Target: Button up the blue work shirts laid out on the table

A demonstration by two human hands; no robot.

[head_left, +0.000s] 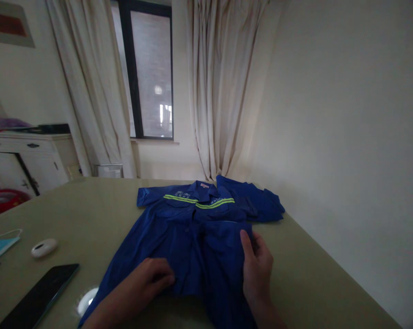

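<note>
A blue short-sleeved work shirt [174, 233] with yellow-green reflective stripes across the chest lies front up on the table, its collar pointing away from me. My left hand [151, 278] is closed at the lower front of the shirt, fingers curled against the cloth; the fingertips are partly hidden. On the right side, my right hand [257, 262] pinches an edge of the shirt's blue cloth between thumb and fingers, lifting it slightly. Behind the shirt's right sleeve sits another folded blue garment [264, 201], whose kind I cannot make out.
On the left of the table [99, 205] lie a black phone [38, 294], a white rounded case [44, 247], a light-blue face mask [2, 246] and a shiny white round object [86, 301]. A wall [346, 160] borders the table's right side. Curtains [220, 91] hang behind.
</note>
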